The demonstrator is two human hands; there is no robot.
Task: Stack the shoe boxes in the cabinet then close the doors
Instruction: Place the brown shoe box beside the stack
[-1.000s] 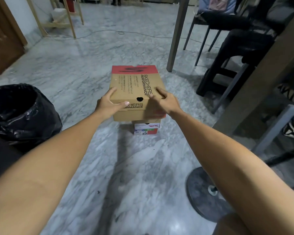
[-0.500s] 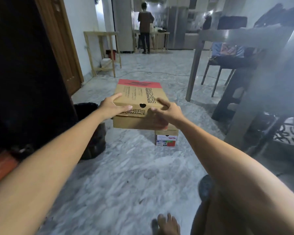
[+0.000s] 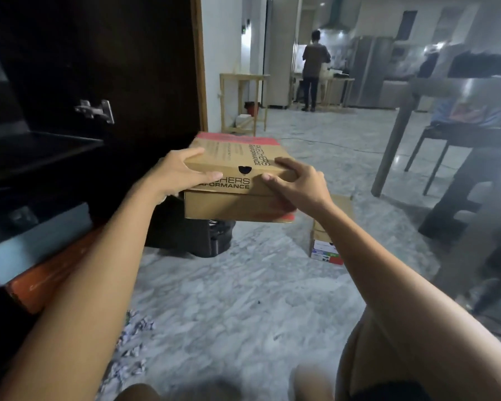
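Note:
A brown shoe box (image 3: pixel 232 169) with a red end and black lettering hangs in the air at chest height. My left hand (image 3: pixel 180 173) grips its left near corner and my right hand (image 3: pixel 298 183) grips its right near corner. A second shoe box (image 3: pixel 329 241) with a white label stands on the marble floor to the right, below the held one. The dark cabinet (image 3: pixel 41 146) is open at the left, with a shelf and a metal hinge (image 3: pixel 97 110) showing. An orange box (image 3: pixel 49 273) and a pale box (image 3: pixel 32 244) lie in its lower part.
A black bin bag (image 3: pixel 197 235) sits on the floor beside the cabinet. A table leg (image 3: pixel 394 151) and chairs (image 3: pixel 446 157) stand at the right. A person (image 3: pixel 314 70) stands far back in the kitchen. A wooden stand (image 3: pixel 243 102) is by the wall.
Both hands lifted the brown shoe box off the box beneath it and carried it up and leftward. The view turned toward the open cabinet.

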